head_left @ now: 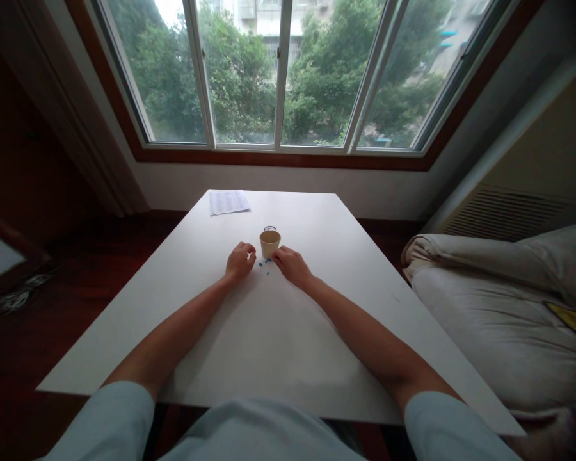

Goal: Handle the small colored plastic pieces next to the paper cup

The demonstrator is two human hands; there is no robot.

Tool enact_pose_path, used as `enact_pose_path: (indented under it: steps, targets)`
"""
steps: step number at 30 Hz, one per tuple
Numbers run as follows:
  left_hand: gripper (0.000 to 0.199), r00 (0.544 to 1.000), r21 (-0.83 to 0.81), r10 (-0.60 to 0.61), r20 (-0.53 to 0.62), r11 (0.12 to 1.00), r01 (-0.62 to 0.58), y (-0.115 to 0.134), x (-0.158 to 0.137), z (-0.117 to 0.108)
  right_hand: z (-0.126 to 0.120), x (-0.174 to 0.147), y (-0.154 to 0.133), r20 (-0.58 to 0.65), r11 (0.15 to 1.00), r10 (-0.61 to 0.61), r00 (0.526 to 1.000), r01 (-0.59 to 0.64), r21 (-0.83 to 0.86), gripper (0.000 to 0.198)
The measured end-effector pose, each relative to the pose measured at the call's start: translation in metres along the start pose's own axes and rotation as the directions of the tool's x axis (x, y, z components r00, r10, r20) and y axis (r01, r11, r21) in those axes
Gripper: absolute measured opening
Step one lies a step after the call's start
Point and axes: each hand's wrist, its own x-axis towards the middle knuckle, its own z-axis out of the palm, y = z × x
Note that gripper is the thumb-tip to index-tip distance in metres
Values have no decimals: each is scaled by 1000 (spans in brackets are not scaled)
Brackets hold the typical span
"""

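Note:
A small tan paper cup [270, 244] stands upright near the middle of the white table. Several tiny blue pieces [267, 261] are scattered on the tabletop in front of it, too small to identify. To the cup's left, my left hand [240, 261] rests with its fingers curled in and thumb near the fingertips; whatever they may hold does not show. My right hand [292, 265] is at the cup's lower right, fingers pinched together beside the blue pieces. Its fingertips hide anything between them. Just behind the cup lies a thin dark loop [270, 228], partly covered by the rim.
Printed papers [229, 202] lie at the table's [278, 346] far left corner. A wide window [278, 77] is beyond the far edge. On the right stands a cushioned light sofa [499, 320]; cables [16, 296] lie on the floor at left.

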Motion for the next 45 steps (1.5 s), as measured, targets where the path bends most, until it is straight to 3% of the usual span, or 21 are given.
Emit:
enact_pose_path:
  steps: [2, 7, 14, 22, 25, 28, 31, 38, 45]
  targets:
    - [16, 994, 56, -12, 112, 998, 6, 0, -10, 5, -6, 8, 2, -116, 998, -2, 993, 9, 61, 21]
    - [39, 974, 147, 110, 199, 979, -141, 15, -25, 10, -11, 33, 5, -305, 991, 16, 952, 25, 132, 23]
    - [26, 961, 174, 170, 216, 962, -210, 20, -31, 11, -2, 51, 21, -330, 993, 48, 943, -9, 118, 24]
    - [19, 951, 97, 220, 218, 965, -245, 15, -28, 13, -2, 26, 21, -404, 991, -57, 913, 100, 86, 28]
    - [17, 946, 78, 236, 223, 963, -258, 13, -27, 12, 4, 9, 21, -302, 985, -162, 939, 172, 8, 28]
    - [17, 948, 87, 217, 234, 966, -243, 12, -25, 10, 14, -5, 20, -29, 959, -275, 961, 273, -73, 26]
    - [18, 950, 102, 183, 253, 971, -214, 12, -24, 8, 22, -9, 16, 141, 960, -229, 963, 247, -130, 28]
    - [19, 957, 150, 110, 268, 977, -154, 8, -21, 1, 29, -3, 3, 228, 963, -131, 965, 179, -203, 31]
    - [19, 954, 181, 76, 289, 975, -132, 9, -19, -3, 22, -8, 5, 185, 966, -116, 976, 154, -206, 28]
